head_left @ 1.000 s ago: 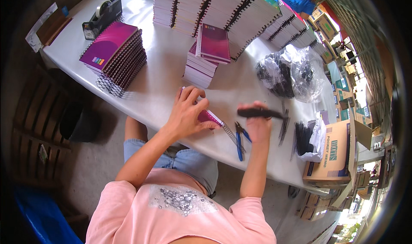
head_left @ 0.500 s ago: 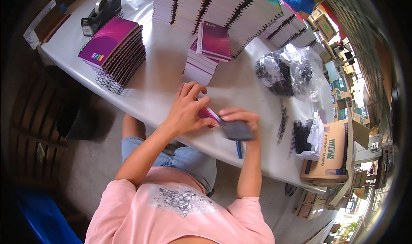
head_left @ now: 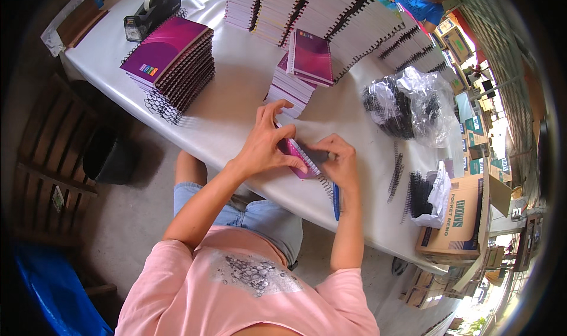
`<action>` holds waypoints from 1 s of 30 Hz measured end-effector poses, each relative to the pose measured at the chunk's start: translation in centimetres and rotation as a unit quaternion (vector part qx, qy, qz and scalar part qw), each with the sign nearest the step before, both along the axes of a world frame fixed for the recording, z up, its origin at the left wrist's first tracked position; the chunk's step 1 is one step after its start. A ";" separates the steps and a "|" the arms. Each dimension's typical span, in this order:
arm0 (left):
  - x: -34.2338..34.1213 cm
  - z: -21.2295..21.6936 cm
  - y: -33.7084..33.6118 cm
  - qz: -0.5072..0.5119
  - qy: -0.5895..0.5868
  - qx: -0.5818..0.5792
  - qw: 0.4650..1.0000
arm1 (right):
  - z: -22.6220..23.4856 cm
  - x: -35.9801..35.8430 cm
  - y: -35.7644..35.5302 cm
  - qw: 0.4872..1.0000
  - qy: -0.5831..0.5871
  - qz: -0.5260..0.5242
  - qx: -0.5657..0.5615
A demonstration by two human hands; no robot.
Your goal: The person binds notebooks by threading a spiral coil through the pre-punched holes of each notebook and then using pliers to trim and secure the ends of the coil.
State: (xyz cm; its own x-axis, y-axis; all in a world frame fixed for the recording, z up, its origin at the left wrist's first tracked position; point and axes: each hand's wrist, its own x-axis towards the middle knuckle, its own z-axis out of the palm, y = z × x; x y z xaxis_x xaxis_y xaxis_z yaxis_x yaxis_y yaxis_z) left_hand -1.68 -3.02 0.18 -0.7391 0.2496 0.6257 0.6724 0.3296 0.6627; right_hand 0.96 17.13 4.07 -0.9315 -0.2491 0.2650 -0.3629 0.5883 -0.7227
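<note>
Around the small purple notebook (head_left: 305, 173), the left grip (head_left: 267, 142) is closed, thumb on the near side and fingers over the far side; the hand covers much of the notebook, leaving a strip of purple and the pale, punched edge in sight. The notebook is held at a tilt, close to the near edge of the table (head_left: 230, 129). A thin dark coil (head_left: 325, 186) runs out from the notebook's near end, its tail hard to follow beside the right wrist. Just right of the notebook, the right grip (head_left: 340, 162) has curled fingers; a dark, blurred shape (head_left: 319, 156) shows between it and the notebook, and I cannot tell whether the fingers have hold of it. To the notebook's near right, a blue handle (head_left: 336, 202) shows, partly hidden by that hand and wrist.

Beyond the notebook is a short stack of purple notebooks (head_left: 290, 91), its top ones askew. Left of the notebook and farther off are a coil-bound stack (head_left: 168, 46) and a black tape dispenser (head_left: 152, 14). Farthest beyond the notebook, rows of bound books (head_left: 301, 11) are cut off by the upper edge. Right of the notebook lie loose coils (head_left: 396, 173), a clear plastic bag (head_left: 428, 103) whose dark contents are hard to make out, a coil bundle (head_left: 420, 194) in white wrapping and, farthest right, a carton (head_left: 458, 218).
</note>
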 end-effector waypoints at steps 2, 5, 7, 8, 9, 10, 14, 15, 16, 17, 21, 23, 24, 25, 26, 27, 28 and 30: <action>-0.2 -0.4 -0.1 -0.019 -0.013 0.026 0.999 | -1.3 -0.3 0.5 0.998 -0.020 -0.045 -0.037; -0.7 -1.3 -0.1 -0.042 -0.004 0.039 0.998 | 1.1 1.1 -1.6 0.966 -0.019 0.109 -0.235; -1.0 -1.9 0.0 -0.037 -0.034 0.112 0.992 | -0.7 -0.3 -0.4 0.989 -0.020 0.021 -0.143; -1.1 -1.8 0.0 -0.036 -0.030 0.115 0.992 | -0.4 -1.1 -0.3 0.997 -0.016 -0.061 -0.037; -1.1 -1.7 0.0 -0.034 -0.060 0.114 0.991 | 0.1 -0.5 0.0 0.981 -0.049 -0.045 -0.181; -1.2 -1.6 0.0 -0.033 -0.090 0.112 0.989 | 0.5 -0.5 -0.1 0.982 -0.046 -0.042 -0.177; -1.7 -2.5 -0.5 -0.033 -0.113 0.115 0.986 | 1.2 -1.0 -1.9 0.999 0.004 0.050 -0.016; -1.8 -2.3 0.0 -0.031 -0.101 0.126 0.986 | 0.4 -1.8 -0.8 0.989 -0.050 0.008 -0.137; -1.8 -2.1 0.5 -0.029 -0.090 0.138 0.986 | -0.3 -2.2 0.3 0.961 -0.100 -0.034 -0.257; -1.5 -2.3 0.2 -0.034 -0.109 0.138 0.984 | -0.7 -1.6 -0.7 0.914 -0.049 0.111 -0.388; -1.7 -2.2 0.3 -0.056 -0.133 0.174 0.974 | -0.9 -3.7 -1.1 1.000 -0.004 -0.024 0.010; -1.6 -2.2 0.3 -0.054 -0.140 0.151 0.977 | -0.8 -2.6 -1.2 0.987 -0.016 0.035 -0.156; -1.6 -2.3 0.2 -0.050 -0.143 0.151 0.977 | -0.3 -1.9 -2.1 0.942 -0.038 0.094 -0.320; -1.5 -2.6 -1.0 -0.056 -0.167 0.169 0.970 | 1.6 -1.5 -4.8 0.968 -0.069 0.105 -0.218; -1.3 -2.5 -1.3 -0.072 -0.191 0.173 0.964 | 0.6 -2.1 -4.6 0.966 -0.070 0.103 -0.228; -1.3 -2.2 -0.7 -0.086 -0.186 0.170 0.964 | 0.0 -3.1 -3.4 0.987 -0.061 0.048 -0.144; -1.1 -1.9 -0.2 -0.087 -0.184 0.149 0.968 | -0.5 -3.6 -2.1 0.997 -0.053 -0.009 -0.058; -1.5 -2.1 -0.5 -0.067 -0.180 0.132 0.972 | 1.1 -2.7 -3.9 0.976 -0.085 0.002 -0.203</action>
